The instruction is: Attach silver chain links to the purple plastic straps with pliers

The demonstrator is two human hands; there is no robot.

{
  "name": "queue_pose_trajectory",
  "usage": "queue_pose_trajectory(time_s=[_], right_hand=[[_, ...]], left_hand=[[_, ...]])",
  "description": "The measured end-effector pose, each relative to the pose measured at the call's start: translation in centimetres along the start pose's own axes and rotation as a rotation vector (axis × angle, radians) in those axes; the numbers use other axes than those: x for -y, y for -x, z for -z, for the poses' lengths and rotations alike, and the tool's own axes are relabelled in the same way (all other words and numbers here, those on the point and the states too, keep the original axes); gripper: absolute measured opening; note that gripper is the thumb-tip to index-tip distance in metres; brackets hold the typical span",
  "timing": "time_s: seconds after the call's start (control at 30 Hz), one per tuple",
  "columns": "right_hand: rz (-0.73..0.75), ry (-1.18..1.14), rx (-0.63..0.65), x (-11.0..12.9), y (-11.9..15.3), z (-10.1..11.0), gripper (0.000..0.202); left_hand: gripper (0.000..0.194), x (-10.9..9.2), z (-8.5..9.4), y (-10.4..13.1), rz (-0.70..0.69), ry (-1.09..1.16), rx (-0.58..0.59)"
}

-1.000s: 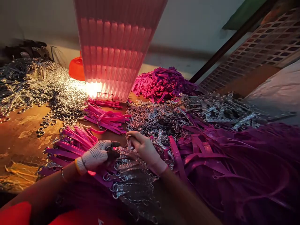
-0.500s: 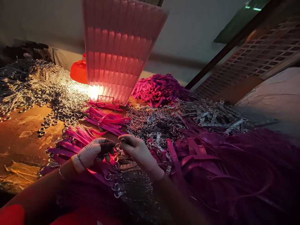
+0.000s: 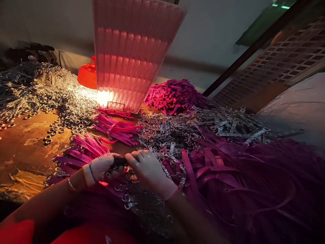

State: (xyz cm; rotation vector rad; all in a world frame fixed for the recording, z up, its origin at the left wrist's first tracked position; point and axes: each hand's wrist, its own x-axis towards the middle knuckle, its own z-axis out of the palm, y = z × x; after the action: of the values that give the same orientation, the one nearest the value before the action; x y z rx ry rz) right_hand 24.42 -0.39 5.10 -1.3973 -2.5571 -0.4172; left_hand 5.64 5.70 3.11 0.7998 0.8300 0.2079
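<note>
My left hand (image 3: 104, 167), in a white dotted glove with dark fingertips, is closed just left of centre. Its fingertips meet those of my right hand (image 3: 149, 173), which wears a pale glove and has its fingers curled inward. Whatever is pinched between them is hidden. Under the hands lie pink straps (image 3: 76, 155) with metal rings at their ends. Several metal rings and links (image 3: 129, 200) hang or lie just below my fingers, in dim light.
A heap of metal rings and chains (image 3: 63, 88) covers the back left beside a red lamp (image 3: 87, 77). A ribbed translucent panel (image 3: 134, 51) stands behind the hands. More metal chain pieces (image 3: 167, 130) and a large pile of purple straps (image 3: 243, 183) lie to the right.
My right hand has rolled over, its fingers now curling down against the left fingertips. The metal ring seen at its fingers before is now covered. The view has shifted slightly.
</note>
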Motion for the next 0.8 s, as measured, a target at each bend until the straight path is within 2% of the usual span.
queue_pose_trajectory(time_s=[0.13, 0.23, 0.33, 0.43, 0.53, 0.67, 0.8], right_hand=[[-0.207, -0.135, 0.011, 0.3, 0.2, 0.1, 0.013], [-0.345, -0.316, -0.015, 0.6, 0.2, -0.4, 0.017], [-0.384, -0.454, -0.021, 0.6, 0.0, -1.0, 0.023], [-0.425, -0.536, -0.022, 0.4, -0.1, -1.6, 0.023], [-0.477, -0.518, 0.007, 0.2, -0.1, -1.9, 0.02], [-0.492, -0.468, 0.079, 0.3, -0.1, -1.0, 0.016], [-0.533, -0.55, 0.17, 0.2, -0.3, 0.1, 0.021]], left_hand=[[0.026, 0.3, -1.1, 0.9, -0.323, -0.265, -0.107], [0.014, 0.8, -1.7, 0.7, -0.549, -0.544, -0.176], [0.007, 0.9, -1.8, 0.0, -0.651, -0.681, -0.192], [0.005, 0.5, -1.7, -0.4, -0.661, -0.705, -0.22], [0.007, -0.2, -1.5, -0.7, -0.601, -0.697, -0.227], [0.017, -0.1, -1.6, -1.2, -0.573, -0.63, -0.243], [0.021, -0.3, -2.0, -1.3, -0.373, -0.431, -0.165]])
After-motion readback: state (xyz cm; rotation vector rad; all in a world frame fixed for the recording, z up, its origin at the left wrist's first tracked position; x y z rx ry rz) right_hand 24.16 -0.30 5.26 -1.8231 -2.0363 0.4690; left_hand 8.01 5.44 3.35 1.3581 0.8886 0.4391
